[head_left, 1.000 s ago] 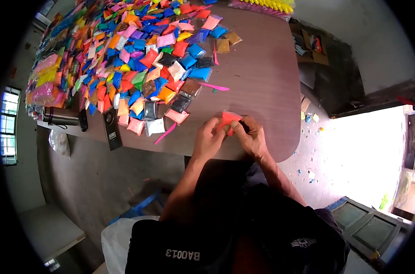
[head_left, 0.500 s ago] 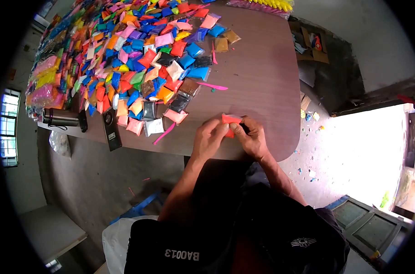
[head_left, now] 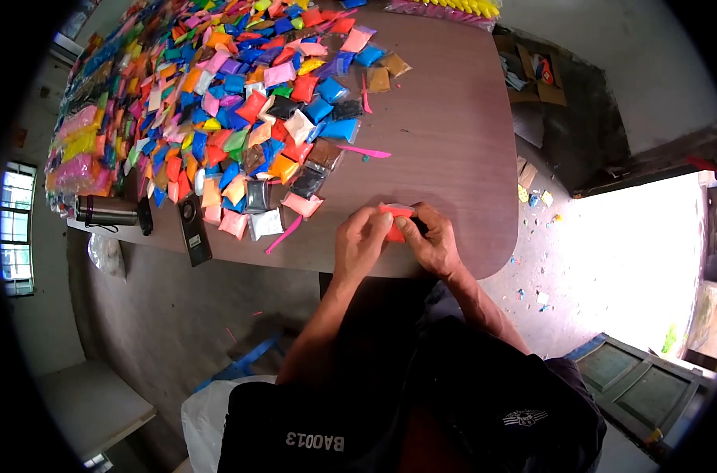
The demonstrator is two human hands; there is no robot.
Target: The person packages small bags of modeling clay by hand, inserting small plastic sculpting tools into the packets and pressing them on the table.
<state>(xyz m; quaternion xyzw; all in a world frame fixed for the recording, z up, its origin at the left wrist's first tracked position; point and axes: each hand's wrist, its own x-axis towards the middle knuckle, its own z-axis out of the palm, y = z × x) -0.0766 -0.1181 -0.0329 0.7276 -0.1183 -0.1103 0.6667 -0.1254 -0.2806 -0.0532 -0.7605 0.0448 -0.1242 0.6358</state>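
A small plastic packet (head_left: 395, 233) filled with something soft and red, like modelling clay, is pinched between both hands above the near edge of the table. My left hand (head_left: 358, 243) grips its left side, thumb and fingers pressed together. On the other side, my right hand (head_left: 433, 240) has its thumb laid over the packet, with the fingers curled behind. Part of the packet is hidden by the fingers. Left of my hands lie a pink plastic stick (head_left: 284, 235) and a salmon-coloured packet (head_left: 302, 205).
A large heap of colourful packets (head_left: 280, 75) covers the table's left side. A pink plastic knife (head_left: 365, 151) lies on the brown tabletop (head_left: 445, 118). At the left edge are a phone (head_left: 194, 232) and a steel flask (head_left: 108, 210). An open cardboard box (head_left: 541, 93) stands beyond the table.
Both hands keep hold of the red packet, with only slight finger movement. The whole view has shifted a little.
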